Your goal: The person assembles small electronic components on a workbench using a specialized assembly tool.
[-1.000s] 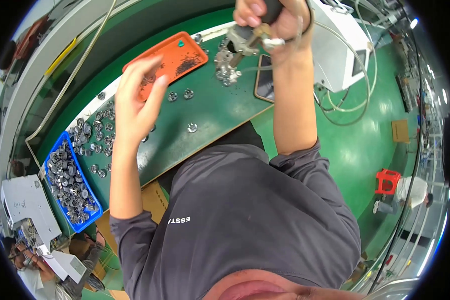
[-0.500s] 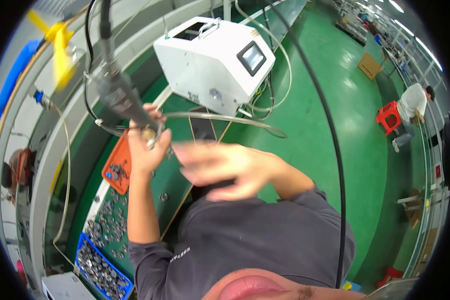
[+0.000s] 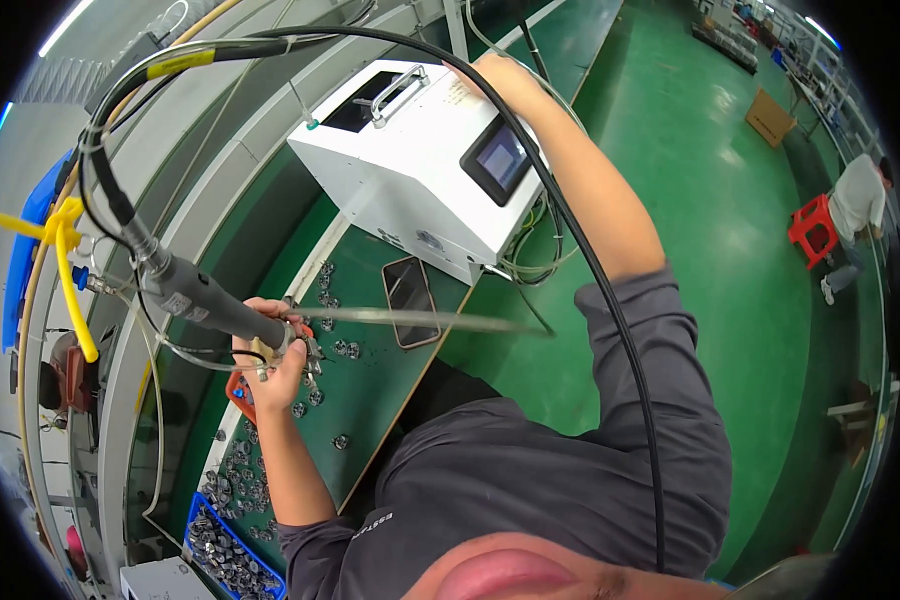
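Observation:
My left hand (image 3: pixel 282 378) is wrapped round the lower end of a grey electric screwdriver (image 3: pixel 207 300), just above the green bench top. A clear hose (image 3: pixel 410 318) runs off from the tool's lower end to the right. Small dark round metal parts (image 3: pixel 347 349) lie beside that hand. My right arm reaches forward and right, and my right hand (image 3: pixel 507 82) is at the far right top edge of the white machine (image 3: pixel 370 185). Its fingers are mostly hidden there. The machine has a small screen (image 3: pixel 498 160) and a carrying handle on top.
A phone (image 3: pixel 409 300) lies near the bench edge. An orange tray (image 3: pixel 238 398) sits partly behind my left forearm; a blue tray (image 3: pixel 232 553) full of metal parts stands at the lower left. A black cable (image 3: pixel 610 270) arcs across. A person sits on a red stool (image 3: pixel 813 231) far right.
My right hand has gone from beside the screwdriver up to the machine's far edge. My left hand and the screwdriver have moved lower in view, and the view has shifted.

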Demonstrator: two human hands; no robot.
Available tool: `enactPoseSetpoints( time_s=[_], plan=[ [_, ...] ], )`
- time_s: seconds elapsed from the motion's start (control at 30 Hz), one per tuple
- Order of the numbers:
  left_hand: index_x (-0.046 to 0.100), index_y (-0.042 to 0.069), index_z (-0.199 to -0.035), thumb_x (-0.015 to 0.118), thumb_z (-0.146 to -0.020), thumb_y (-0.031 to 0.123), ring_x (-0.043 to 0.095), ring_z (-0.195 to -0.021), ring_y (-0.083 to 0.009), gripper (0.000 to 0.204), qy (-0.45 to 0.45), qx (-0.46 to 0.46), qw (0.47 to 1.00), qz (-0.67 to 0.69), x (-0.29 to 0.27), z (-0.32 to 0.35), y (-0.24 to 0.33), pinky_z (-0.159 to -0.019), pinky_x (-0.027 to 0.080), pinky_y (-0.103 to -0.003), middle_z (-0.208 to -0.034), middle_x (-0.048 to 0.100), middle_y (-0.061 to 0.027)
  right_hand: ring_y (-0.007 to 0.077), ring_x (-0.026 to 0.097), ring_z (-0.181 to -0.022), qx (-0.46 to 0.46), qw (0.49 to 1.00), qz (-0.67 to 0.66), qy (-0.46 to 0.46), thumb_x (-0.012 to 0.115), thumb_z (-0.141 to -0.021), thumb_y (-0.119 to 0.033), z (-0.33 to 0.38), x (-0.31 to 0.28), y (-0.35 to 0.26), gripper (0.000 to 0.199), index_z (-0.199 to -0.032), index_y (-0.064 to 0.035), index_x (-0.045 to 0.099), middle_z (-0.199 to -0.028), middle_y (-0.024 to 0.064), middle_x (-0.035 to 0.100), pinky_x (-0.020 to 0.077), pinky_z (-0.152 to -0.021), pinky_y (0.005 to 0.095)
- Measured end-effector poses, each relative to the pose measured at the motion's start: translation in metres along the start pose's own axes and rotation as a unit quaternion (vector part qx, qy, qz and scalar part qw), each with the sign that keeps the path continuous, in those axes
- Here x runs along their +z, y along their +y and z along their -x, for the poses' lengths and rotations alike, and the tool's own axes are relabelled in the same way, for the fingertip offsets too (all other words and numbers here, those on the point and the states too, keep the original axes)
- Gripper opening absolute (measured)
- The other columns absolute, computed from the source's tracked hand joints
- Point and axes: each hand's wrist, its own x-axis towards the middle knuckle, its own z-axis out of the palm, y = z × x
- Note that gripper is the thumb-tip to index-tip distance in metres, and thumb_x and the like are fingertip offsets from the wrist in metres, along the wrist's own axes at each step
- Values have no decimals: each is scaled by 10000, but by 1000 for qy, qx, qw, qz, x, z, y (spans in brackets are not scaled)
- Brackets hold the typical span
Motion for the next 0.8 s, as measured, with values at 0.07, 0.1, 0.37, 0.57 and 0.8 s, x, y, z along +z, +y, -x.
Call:
enactPoseSetpoints(
  time_s=[0.07, 0.1, 0.37, 0.57, 0.8],
  plan=[
    [483, 18, -1255, 711, -819, 71, 602, -909, -178, 494, 4, 2, 1000, -12, 1, -2, 7, -837, 534, -347, -1068, 612, -126, 400, 733, -1017, -3, 999, -35, 12, 551, -902, -679, 18, -7, -5, 730, -966, 5, 798, -1043, 253, 753, 562, -928, 454],
    [482, 20, -1245, 713, -820, 76, 595, -894, -174, 487, 2, 15, 1000, -18, -1, -3, 8, -825, 529, -345, -1058, 615, -127, 403, 740, -979, -2, 997, -68, 32, 570, -894, -666, 30, -17, -9, 704, -934, -3, 803, -1000, 243, 760, 569, -909, 458],
    [442, 17, -1254, 717, -813, 66, 605, -969, -232, 522, 13, 30, 999, -18, 5, -24, -10, -889, 539, -390, -1092, 600, -180, 160, 684, -945, -65, 837, -496, 220, 565, -1075, -394, 124, -68, 78, 445, -1226, 5, 696, -1113, 92, 737, 545, -829, 311],
    [423, 28, -1252, 796, -846, 194, 584, -857, -218, 576, -18, 79, 997, -15, 20, -27, -18, -871, 525, -427, -1046, 600, -177, 251, 687, -1096, 91, 662, -709, 226, 443, -1088, -470, 257, -53, 104, 574, -1344, 12, 622, -1232, 159, 704, 546, -960, 382],
    [429, 59, -1276, 763, -841, 139, 595, -895, -238, 554, -24, 70, 997, -29, 18, -32, -26, -886, 501, -435, -1067, 593, -173, 331, 624, -1210, 62, 693, -694, 186, 371, -1052, -346, 306, 21, 245, 559, -1402, 55, 542, -1317, 205, 654, 516, -1028, 451]
  ],
)
